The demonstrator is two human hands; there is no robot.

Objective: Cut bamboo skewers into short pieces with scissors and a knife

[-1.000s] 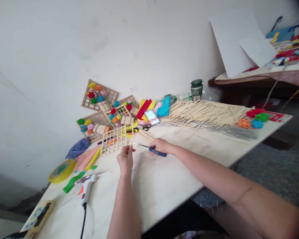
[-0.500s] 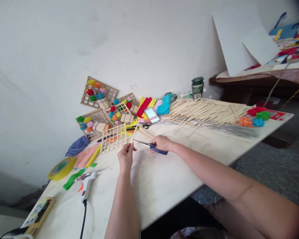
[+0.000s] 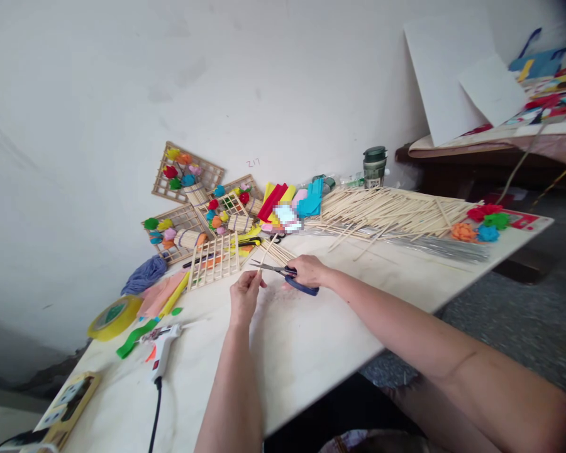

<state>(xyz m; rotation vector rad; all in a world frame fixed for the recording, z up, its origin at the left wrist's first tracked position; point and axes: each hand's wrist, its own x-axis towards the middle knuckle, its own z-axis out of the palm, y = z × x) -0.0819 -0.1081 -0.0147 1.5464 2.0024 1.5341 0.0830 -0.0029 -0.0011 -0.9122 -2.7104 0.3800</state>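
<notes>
My left hand [image 3: 245,294] pinches the near end of a thin wooden stick [image 3: 265,251], which points up and away from me. My right hand [image 3: 308,272] grips scissors [image 3: 302,287] with dark blue handles. Their blades lie across the stick just above my left fingertips, parted a little. Beyond the blades lies a small bundle of similar sticks [image 3: 277,250]. A bare lattice panel of sticks [image 3: 213,261] is on the table to the left of my hands.
Lattice panels with colourful paper flowers [image 3: 183,168] lean against the wall. A large heap of sticks [image 3: 396,211] covers the back right. A hot glue gun [image 3: 166,352], yellow tape roll [image 3: 114,318] and power strip [image 3: 73,409] lie left. A green cup [image 3: 374,167] stands behind.
My left hand has moved slightly right with the stick, which now sits further along the scissor blades. My right hand has hardly moved.
</notes>
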